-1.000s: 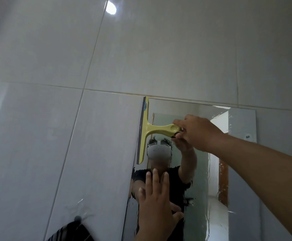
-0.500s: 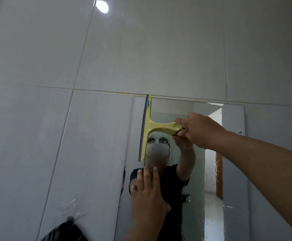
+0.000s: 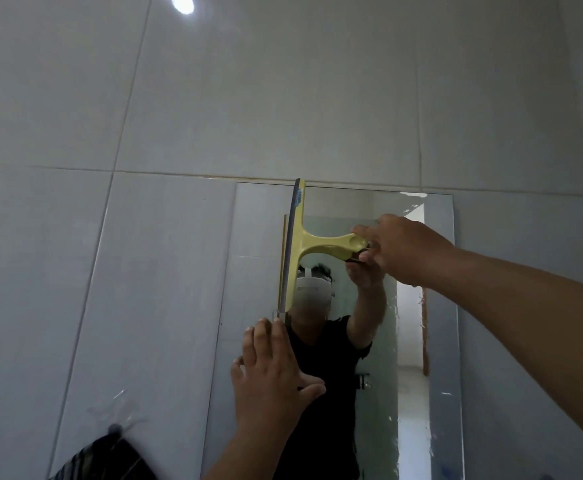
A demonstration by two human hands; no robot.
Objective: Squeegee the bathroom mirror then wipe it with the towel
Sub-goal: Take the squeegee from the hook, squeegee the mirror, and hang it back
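A frameless rectangular mirror (image 3: 439, 341) hangs on the grey tiled wall. My right hand (image 3: 401, 251) grips the handle of a yellow squeegee (image 3: 304, 244). Its blade stands vertical against the glass, reaching up to the mirror's top edge, left of the middle. My left hand (image 3: 272, 372) lies flat on the lower left of the mirror, fingers spread, its fingertips just under the blade's lower end. Droplets and streaks show on the right half of the glass. A dark striped towel (image 3: 110, 459) hangs from a wall hook at the bottom left.
Large glossy grey wall tiles (image 3: 283, 98) surround the mirror, and a lamp reflects at the top. The mirror shows a person in a black shirt and a bright doorway on the right. A wall corner runs along the far right.
The squeegee has slid rightward across the top of the mirror, from the left edge toward the middle. My left hand stays flat on the glass below it.
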